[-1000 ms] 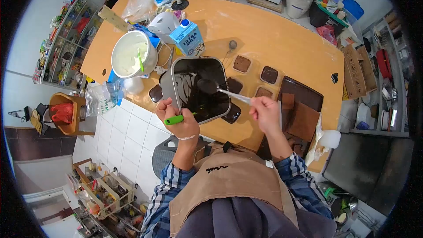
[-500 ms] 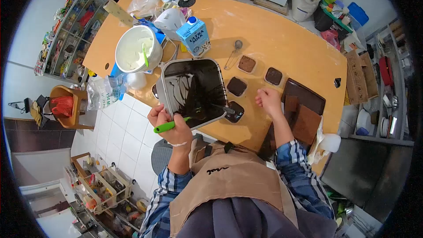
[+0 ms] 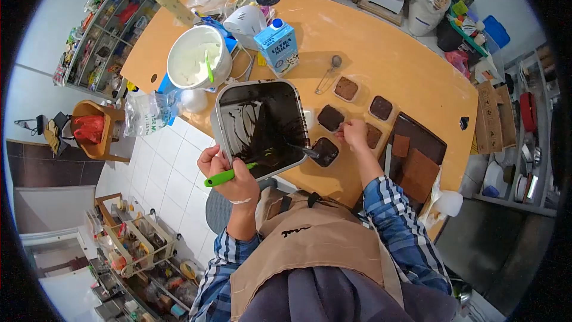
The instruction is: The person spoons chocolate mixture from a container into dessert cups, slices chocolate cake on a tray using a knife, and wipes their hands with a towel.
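My left hand (image 3: pixel 229 170) is closed round the near left edge of a deep metal pan (image 3: pixel 222 116) and the handle of a green spatula (image 3: pixel 223 177). Dark melted chocolate (image 3: pixel 265 125) coats the tilted pan's inside, and a dark-ended spoon (image 3: pixel 307 151) rests across its right rim. My right hand (image 3: pixel 354 134) is closed, fingertips at the edge of a chocolate-topped square cup (image 3: pixel 330 118); whether they grip it is unclear. Nearby are another glossy chocolate cup (image 3: pixel 325 152), a third dark-topped cup (image 3: pixel 381 107), a brown cake cup (image 3: pixel 345 88) and one partly hidden behind my hand (image 3: pixel 374 136).
On the right, a dark tray (image 3: pixel 426 134) holds brown cake pieces (image 3: pixel 420 173), with a knife-like strip (image 3: pixel 388 156) along its side. A cream bowl (image 3: pixel 193 59), milk carton (image 3: pixel 278 48), hand mixer (image 3: pixel 245 21) and small strainer (image 3: pixel 329 74) stand beyond the pan.
My right hand has moved left to the edge of the middle chocolate cup, partly covering a brown cake cup. My left hand still holds the pan and spatula. The whole view has shifted slightly.
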Tool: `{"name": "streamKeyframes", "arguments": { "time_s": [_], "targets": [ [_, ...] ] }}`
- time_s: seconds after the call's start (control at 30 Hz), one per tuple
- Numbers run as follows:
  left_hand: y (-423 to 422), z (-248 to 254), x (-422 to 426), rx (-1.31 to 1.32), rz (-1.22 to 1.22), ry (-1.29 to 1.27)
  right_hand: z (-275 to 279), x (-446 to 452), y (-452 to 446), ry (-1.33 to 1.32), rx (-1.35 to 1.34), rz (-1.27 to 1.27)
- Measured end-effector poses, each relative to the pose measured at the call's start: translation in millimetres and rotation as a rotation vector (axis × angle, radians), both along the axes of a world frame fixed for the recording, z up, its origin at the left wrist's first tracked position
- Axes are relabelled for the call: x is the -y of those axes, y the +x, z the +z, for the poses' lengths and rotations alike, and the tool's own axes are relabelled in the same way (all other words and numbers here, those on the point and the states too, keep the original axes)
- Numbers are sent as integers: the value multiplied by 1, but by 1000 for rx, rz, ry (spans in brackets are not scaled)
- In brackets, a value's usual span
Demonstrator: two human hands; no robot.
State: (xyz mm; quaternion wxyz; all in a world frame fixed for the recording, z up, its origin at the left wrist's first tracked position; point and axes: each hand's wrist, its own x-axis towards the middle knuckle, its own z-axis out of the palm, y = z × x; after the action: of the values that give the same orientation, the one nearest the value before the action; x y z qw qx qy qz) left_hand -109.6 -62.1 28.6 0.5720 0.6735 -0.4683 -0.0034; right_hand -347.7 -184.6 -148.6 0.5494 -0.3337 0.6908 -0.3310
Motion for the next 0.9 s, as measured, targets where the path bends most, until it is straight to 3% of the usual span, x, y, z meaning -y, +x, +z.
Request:
{"name": "streamKeyframes", "arguments": {
  "time_s": [0.2, 0.3, 0.4, 0.6, 0.8, 0.9],
  "targets": [
    [2, -3, -1, 0, -1, -20, -12, 2, 1, -84, -76, 43],
    [-1, 6, -3, -18, 19, 65, -9, -5, 2, -207, -64, -51],
    [-1, -1, 1, -46, -7, -45, -27, -4, -2, -429, -243, -48],
    [1, -2, 2, 2, -1, -40, -1, -9, -5, -439, 195, -173],
    [-1, 1, 2, -24, -5, -33, 5, -7, -5, -435, 249, -185],
    [-2, 7, 1, 88, 28, 46, 10, -9, -6, -434, 277, -203]
  ]
}}
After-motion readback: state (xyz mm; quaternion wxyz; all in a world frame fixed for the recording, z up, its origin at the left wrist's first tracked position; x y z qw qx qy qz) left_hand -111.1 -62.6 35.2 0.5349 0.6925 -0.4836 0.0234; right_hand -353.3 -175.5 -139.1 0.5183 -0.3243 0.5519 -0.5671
